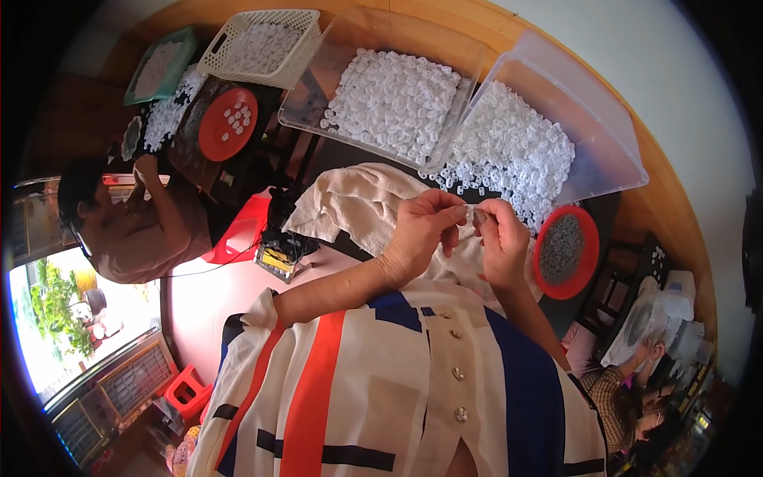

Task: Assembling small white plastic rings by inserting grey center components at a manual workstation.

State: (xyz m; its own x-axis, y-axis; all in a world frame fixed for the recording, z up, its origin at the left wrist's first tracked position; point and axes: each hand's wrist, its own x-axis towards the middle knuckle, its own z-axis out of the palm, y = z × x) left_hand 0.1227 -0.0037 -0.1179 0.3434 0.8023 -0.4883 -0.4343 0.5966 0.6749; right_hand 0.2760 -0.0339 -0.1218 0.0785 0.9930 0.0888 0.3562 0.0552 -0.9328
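In front of my chest, my left hand [426, 229] pinches a small white plastic piece [470, 213] between thumb and forefinger. My right hand [503, 238] meets it from the other side, its fingertips closed at the same piece; whether a tiny grey part is also between them I cannot make out. A beige towel [350, 199] lies beneath and to the left of my hands. Beyond them, loose white plastic pieces [509, 143] spill from a tipped clear bin [612, 151]. Close to my right hand is a red bowl [590, 246] of small grey parts [561, 248].
Another clear bin [306, 111] full of white pieces stands at the back. A white basket [218, 60], a green basket [187, 41] and a red plate [214, 131] are further left. One person [143, 226] sits at the left, another [616, 397] at the lower right.
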